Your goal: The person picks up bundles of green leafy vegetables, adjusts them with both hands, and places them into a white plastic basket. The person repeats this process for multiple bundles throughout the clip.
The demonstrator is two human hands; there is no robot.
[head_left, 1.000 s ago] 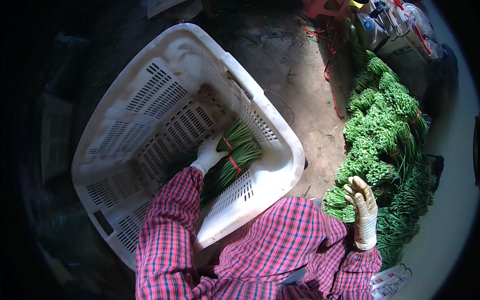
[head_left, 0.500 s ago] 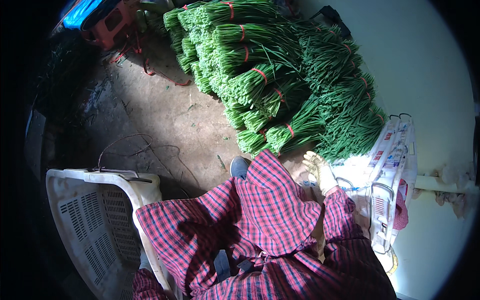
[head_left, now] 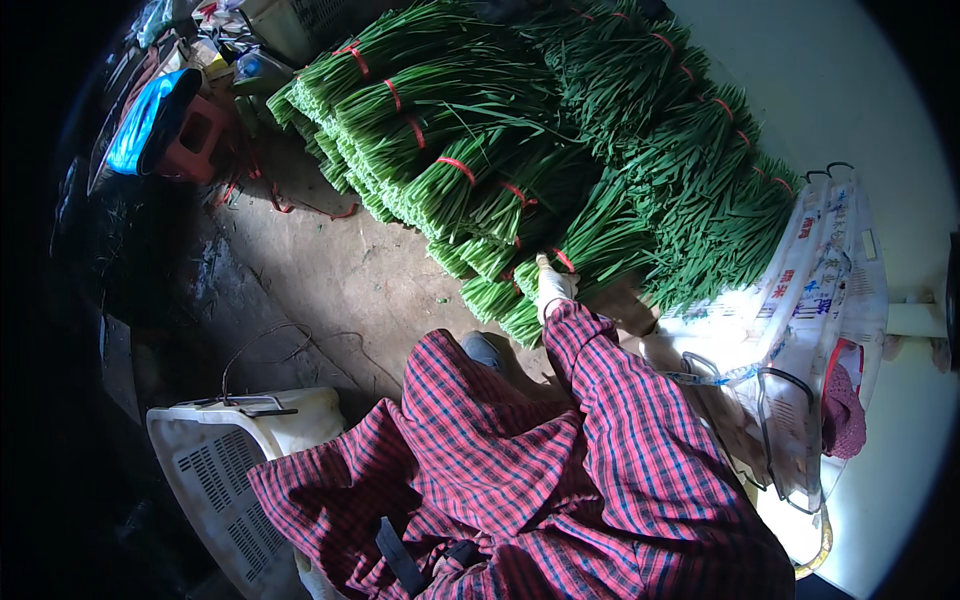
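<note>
My right hand [head_left: 555, 286], in a pale work glove, is closed on the cut-stem end of a bundle of garlic chives [head_left: 606, 238] at the near edge of the pile. A red band circles that bundle just beyond my fingers, some of which are hidden. Many more banded bundles [head_left: 440, 195] lie stacked behind it, pale stem ends to the left and dark green leaves to the right. My left hand is out of sight; at lower left a white plastic crate [head_left: 215, 465] stands beside my checked apron.
To the right, white baskets [head_left: 800, 290] with metal handles stand against the pale wall, a dark pink cloth [head_left: 843, 415] at their side. A red plastic stool [head_left: 197, 140] with a blue covering [head_left: 150, 122] is at far left. Loose cord [head_left: 300, 345] lies on the floor [head_left: 330, 270].
My right hand has reached forward and left from beside the baskets, and closed on the nearest bundle. My left hand, earlier at the crate's rim, has gone from sight. The view has shifted.
</note>
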